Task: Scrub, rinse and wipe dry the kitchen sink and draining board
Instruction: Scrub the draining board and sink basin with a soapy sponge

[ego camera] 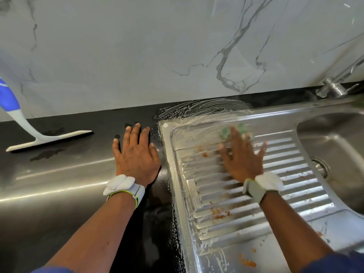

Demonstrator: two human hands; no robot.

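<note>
The ribbed steel draining board (275, 196) fills the lower right, streaked with white soap foam along its left and far edges and spotted with orange food bits. My right hand (242, 156) lies flat with straight fingers on a green sponge (234, 131), pressing it onto the far end of the board; the hand is blurred. My left hand (136, 154) rests flat, fingers spread, on the dark worktop (59, 174) just left of the board. The sink bowl (334, 146) with its drain (321, 166) sits at the right.
A white and blue squeegee (45, 138) lies on the worktop at the far left. A steel tap (334, 87) stands behind the bowl at the upper right. Soap foam is smeared on the worktop behind the board, below the marbled wall (157, 46).
</note>
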